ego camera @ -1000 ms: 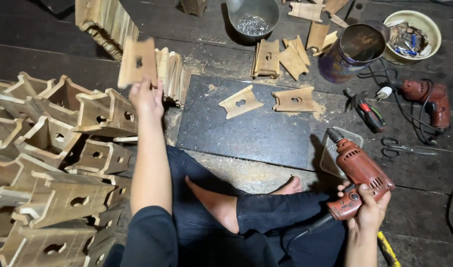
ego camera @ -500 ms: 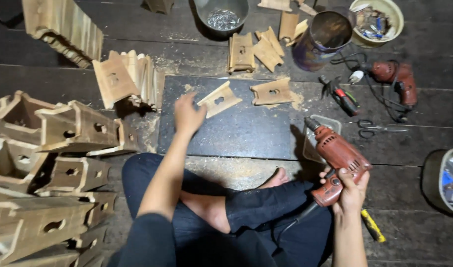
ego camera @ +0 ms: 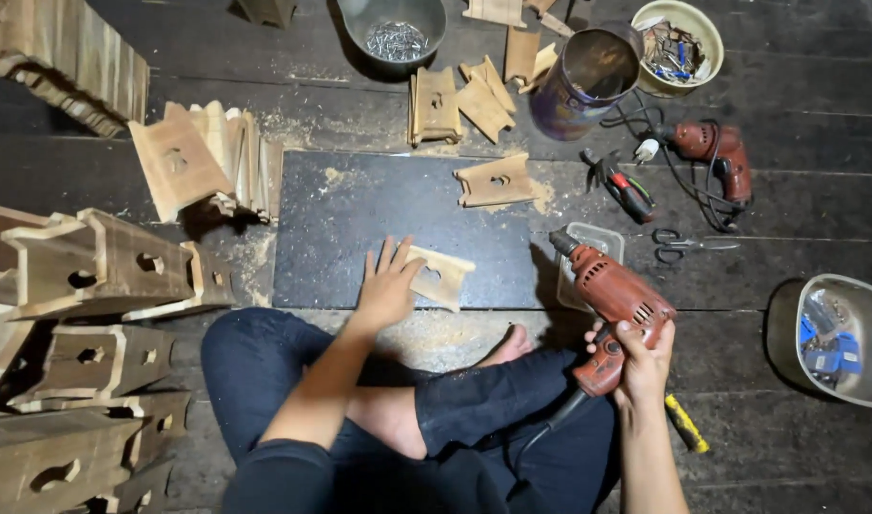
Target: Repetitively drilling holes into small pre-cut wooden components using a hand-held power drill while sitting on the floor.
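Note:
I sit cross-legged on a dark wooden floor. My left hand [ego camera: 386, 284] lies flat, fingers spread, on a small cut wooden piece with a hole [ego camera: 439, 274], pressing it onto a dark mat [ego camera: 341, 228]. My right hand [ego camera: 643, 354] grips the handle of a red electric drill [ego camera: 609, 295], its bit pointing up-left over a clear plastic tray [ego camera: 593, 243]. A second shaped wooden piece [ego camera: 494, 181] lies farther back on the mat.
Assembled wooden box-like pieces [ego camera: 93, 271] pile at the left. Stacked wooden panels [ego camera: 207, 157] lean behind them. At the back stand a bowl of nails [ego camera: 394, 33], a tin can [ego camera: 588, 76], more cut pieces [ego camera: 455, 100], a second drill [ego camera: 712, 152], pliers [ego camera: 626, 186] and scissors [ego camera: 688, 245].
My left hand came away from the stacked panels at the left, took a wooden piece on the mat and drew it toward me. The drill stayed in my right hand.

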